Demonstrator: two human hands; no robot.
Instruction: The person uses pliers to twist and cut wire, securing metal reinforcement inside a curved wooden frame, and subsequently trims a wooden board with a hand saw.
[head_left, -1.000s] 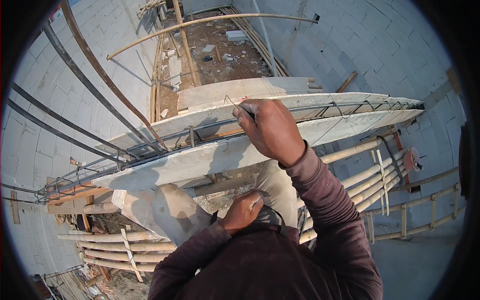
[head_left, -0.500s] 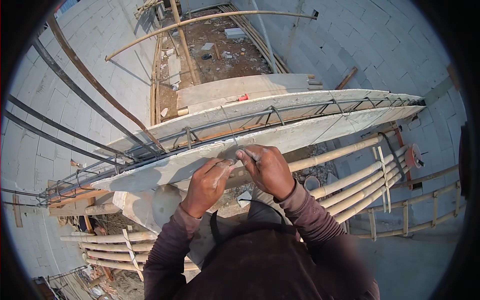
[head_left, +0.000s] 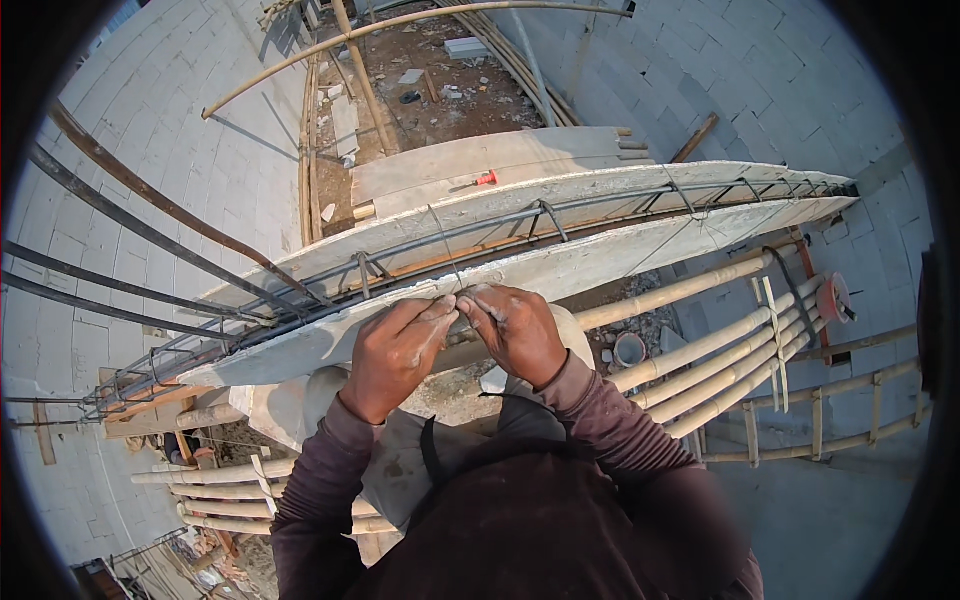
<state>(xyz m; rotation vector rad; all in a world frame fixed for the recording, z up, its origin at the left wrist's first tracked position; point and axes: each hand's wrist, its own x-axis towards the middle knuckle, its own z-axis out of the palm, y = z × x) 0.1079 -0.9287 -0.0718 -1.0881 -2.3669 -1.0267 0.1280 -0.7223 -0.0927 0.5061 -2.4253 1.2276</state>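
My left hand (head_left: 400, 350) and my right hand (head_left: 518, 330) meet fingertip to fingertip at the outer face of the near formwork board (head_left: 640, 245). Both are closed in a pinch on a thin tie wire (head_left: 445, 242), which runs from the far formwork board (head_left: 410, 237) across the gap to my fingers. Its ends are hidden in my grip. Between the two boards lies a cage of steel reinforcing bars (head_left: 500, 228). A red-handled tool with a thin shaft (head_left: 486, 179) rests on the panel beyond the far board.
Long bent steel bars (head_left: 150, 205) rise at the left. Bamboo pole platforms (head_left: 715, 365) (head_left: 225, 492) lie below on both sides. A reddish bucket (head_left: 834, 298) stands at the right, and a grey bucket (head_left: 630, 349) sits lower down. Block walls (head_left: 740, 90) enclose the space; rubble covers the ground.
My hands have shifted slightly left and drawn closer together at the wire. The view has moved a little, and the red-handled tool now shows more fully.
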